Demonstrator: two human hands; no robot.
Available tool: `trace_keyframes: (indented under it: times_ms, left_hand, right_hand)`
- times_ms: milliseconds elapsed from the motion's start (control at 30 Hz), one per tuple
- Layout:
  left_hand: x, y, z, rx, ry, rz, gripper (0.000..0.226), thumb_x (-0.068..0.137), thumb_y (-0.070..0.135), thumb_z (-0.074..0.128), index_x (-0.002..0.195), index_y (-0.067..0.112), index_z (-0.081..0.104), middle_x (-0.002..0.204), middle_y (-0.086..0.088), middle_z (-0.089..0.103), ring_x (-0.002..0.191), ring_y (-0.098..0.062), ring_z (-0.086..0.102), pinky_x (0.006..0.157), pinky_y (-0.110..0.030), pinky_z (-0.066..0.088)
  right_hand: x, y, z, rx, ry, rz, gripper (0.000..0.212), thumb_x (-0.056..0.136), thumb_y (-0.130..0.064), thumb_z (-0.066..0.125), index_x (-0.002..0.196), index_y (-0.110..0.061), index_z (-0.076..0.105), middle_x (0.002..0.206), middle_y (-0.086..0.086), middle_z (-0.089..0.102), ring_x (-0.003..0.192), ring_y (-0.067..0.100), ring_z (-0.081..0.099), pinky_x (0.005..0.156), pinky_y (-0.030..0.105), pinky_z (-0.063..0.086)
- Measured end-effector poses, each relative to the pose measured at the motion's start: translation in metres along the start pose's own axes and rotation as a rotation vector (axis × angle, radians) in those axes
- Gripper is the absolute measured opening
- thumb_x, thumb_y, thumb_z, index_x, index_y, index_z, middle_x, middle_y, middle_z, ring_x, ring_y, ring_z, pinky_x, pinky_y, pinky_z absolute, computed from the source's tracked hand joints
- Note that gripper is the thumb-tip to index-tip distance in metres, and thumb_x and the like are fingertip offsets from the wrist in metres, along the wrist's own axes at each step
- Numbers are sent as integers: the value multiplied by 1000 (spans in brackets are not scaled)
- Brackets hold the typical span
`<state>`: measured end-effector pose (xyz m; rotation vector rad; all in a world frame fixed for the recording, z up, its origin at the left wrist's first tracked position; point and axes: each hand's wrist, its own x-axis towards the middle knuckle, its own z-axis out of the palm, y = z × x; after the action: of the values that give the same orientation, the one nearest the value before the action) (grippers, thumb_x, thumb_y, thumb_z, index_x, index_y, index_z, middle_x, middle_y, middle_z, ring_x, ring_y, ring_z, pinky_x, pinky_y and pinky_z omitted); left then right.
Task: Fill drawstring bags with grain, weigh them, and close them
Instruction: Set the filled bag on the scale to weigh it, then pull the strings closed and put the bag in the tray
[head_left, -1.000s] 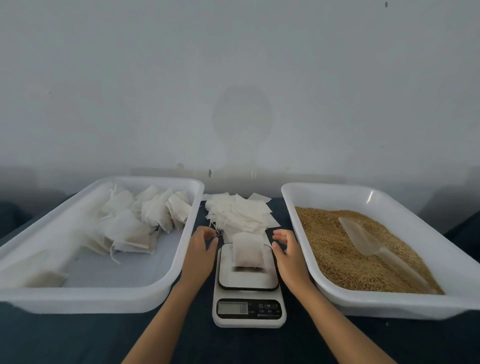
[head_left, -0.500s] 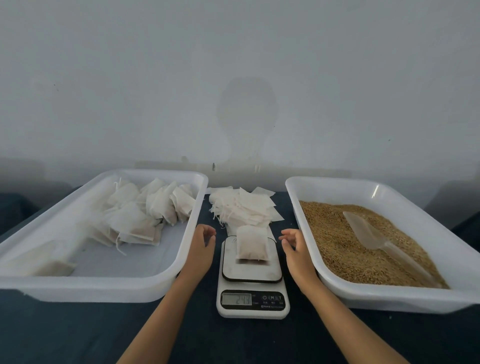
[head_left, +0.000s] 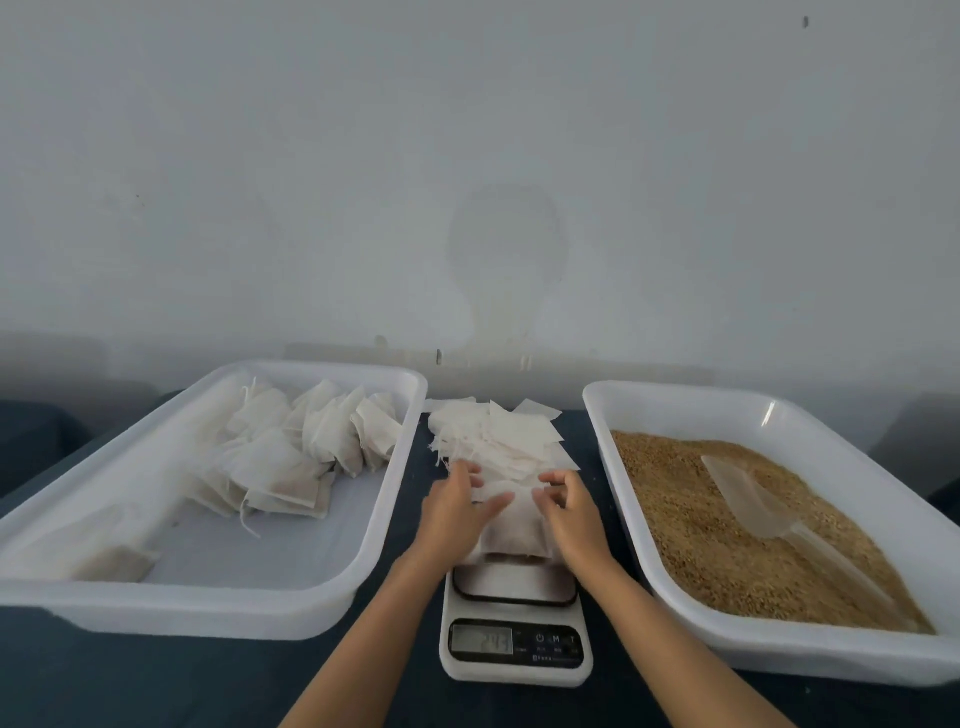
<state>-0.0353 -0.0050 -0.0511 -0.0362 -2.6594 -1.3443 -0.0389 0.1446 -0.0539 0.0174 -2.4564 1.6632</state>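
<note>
Filled bag (head_left: 514, 530), pale and plump, sits on scale (head_left: 516, 623); left hand (head_left: 457, 512) and right hand (head_left: 569, 512) apparently grip its top.

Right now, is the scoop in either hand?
No: the scoop lies on the grain, while both hands are at the bag.

A plain pale grey-white wall (head_left: 467, 156) fills the upper half of the frame, with a faint darker stain at its centre and a small dark mark at upper right. Along the bottom runs a dark blue table surface (head_left: 156, 686), evenly and softly lit.
</note>
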Motion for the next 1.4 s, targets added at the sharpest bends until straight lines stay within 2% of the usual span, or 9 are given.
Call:
trace_keyframes:
  times_ms: [133,233,433,567,667,933,1100,1233,1400]
  left_hand:
    - [6,16,4,255,-77,-39,79,77,59,64,134,16,31,124,-4,57,120,-22,50,107,-38,27]
    - [3,24,1,257,-17,-15,80,74,56,68,133,18,30,106,5,60,111,-16,54,109,-38,23]
    - [-6,42,-24,-78,173,31,57,75,38,75,116,20,40,76,7,52,69,-7,52,61,-9,40]
    - [-9,54,-57,-45,253,90,20,82,34,70,83,20,55,68,12,49,59,-3,43,52,-16,31]
    - [-10,56,-91,60,326,118,27,84,31,66,67,20,49,57,8,43,54,-9,39,49,-21,25]
    - [-25,0,-188,271,325,-86,34,85,30,65,63,22,40,55,6,43,53,-10,39,48,-23,25]
    - [-40,-59,-228,405,238,-337,18,85,30,66,81,21,50,82,3,52,73,-20,49,58,-27,35]
    - [-52,-94,-255,517,142,-498,38,90,31,60,122,13,50,119,-6,57,91,-22,59,70,-25,43]
    - [-63,-116,-276,773,46,-580,26,94,32,51,115,17,51,99,4,55,89,-15,54,72,-23,42]
  right_hand:
    - [-2,-9,2,-32,30,-23,19,88,-7,61,105,-13,56,89,2,60,88,19,59,86,37,47]
    - [-8,-18,0,44,58,-86,23,85,-1,63,102,-14,55,83,8,64,83,22,64,76,31,50]
    - [-10,-54,1,125,65,-218,32,83,0,66,101,-22,53,77,0,67,74,4,64,69,17,48]
    - [-6,-90,12,173,35,-297,27,85,0,64,99,-21,56,85,-2,66,81,5,63,72,16,49]
    - [-2,-118,30,212,-21,-357,24,86,-1,63,97,-21,57,85,-4,64,79,3,61,71,13,47]
    - [-12,-161,127,200,-327,-378,28,87,-3,61,87,-29,52,83,-12,59,74,-4,56,66,7,43]
    - [-21,-158,197,-119,-475,-269,18,89,-9,51,107,-14,53,95,-2,59,91,15,55,76,24,40]
    - [-37,-155,232,-406,-799,-191,34,89,-15,49,121,-4,51,104,12,56,94,23,52,80,32,43]
    - [-58,-162,254,-512,-1202,-126,38,93,-3,43,130,-8,50,132,13,51,119,28,51,94,40,47]
